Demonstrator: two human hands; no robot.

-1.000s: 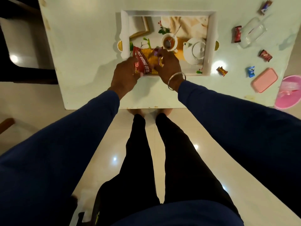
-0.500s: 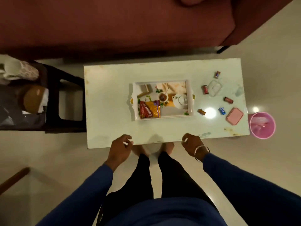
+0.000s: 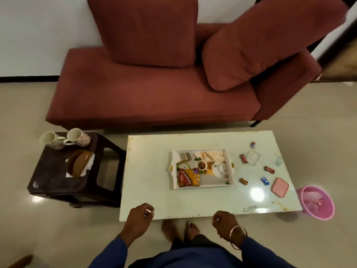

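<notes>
Pale table [image 3: 148, 180] is standing before a red sofa [image 3: 150, 97], with a tray [image 3: 202, 187] sitting at its middle. The packet [image 3: 189, 177] is lying flat inside the tray's near-left corner. Both hands are hanging well short of the tray, over the table's near edge. The left hand [image 3: 139, 217] is hanging off to the tray's left and the right hand [image 3: 224, 222] nearer its right. Their fingers are curling loosely and gripping nothing. Likely risks: a careless reach past the tray's right side could be sweeping the candies [image 3: 243, 181] off, and lifting the tray by one end could be tipping the packet out.
</notes>
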